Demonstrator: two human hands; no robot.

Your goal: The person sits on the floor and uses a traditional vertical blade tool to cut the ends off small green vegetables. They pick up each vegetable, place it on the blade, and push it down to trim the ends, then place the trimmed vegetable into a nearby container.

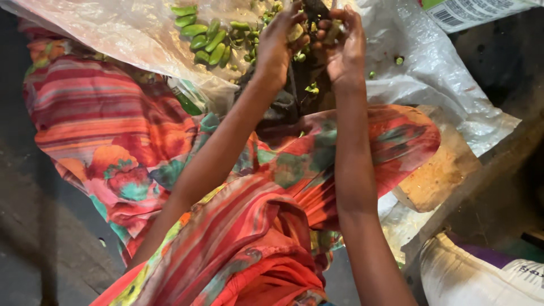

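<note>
Both hands work close together at the top edge of the view, above a translucent white plastic sheet (pixel 430 73) spread over the ground. The left hand (pixel 277 42) has its fingers curled, pinching a small pale-green vegetable piece (pixel 296 33) between thumb and fingertips. The right hand (pixel 345 48) is likewise curled, its fingers closed around a second small green piece (pixel 333 29); the two hands nearly touch over a dark blade-like upright (pixel 313 8), whose shape is hard to make out. Just left of the hands lies a loose pile of short green pods (pixel 207 37), with scattered green bits (pixel 399 59) to the right. The person's red, orange and teal patterned cloth (pixel 170 153) fills the middle, crowding the forearms. A tan wooden board (pixel 442 170) juts out at the right, beside a white woven sack (pixel 476 277); the dark bare floor (pixel 34 238) lies open at the left.
</note>
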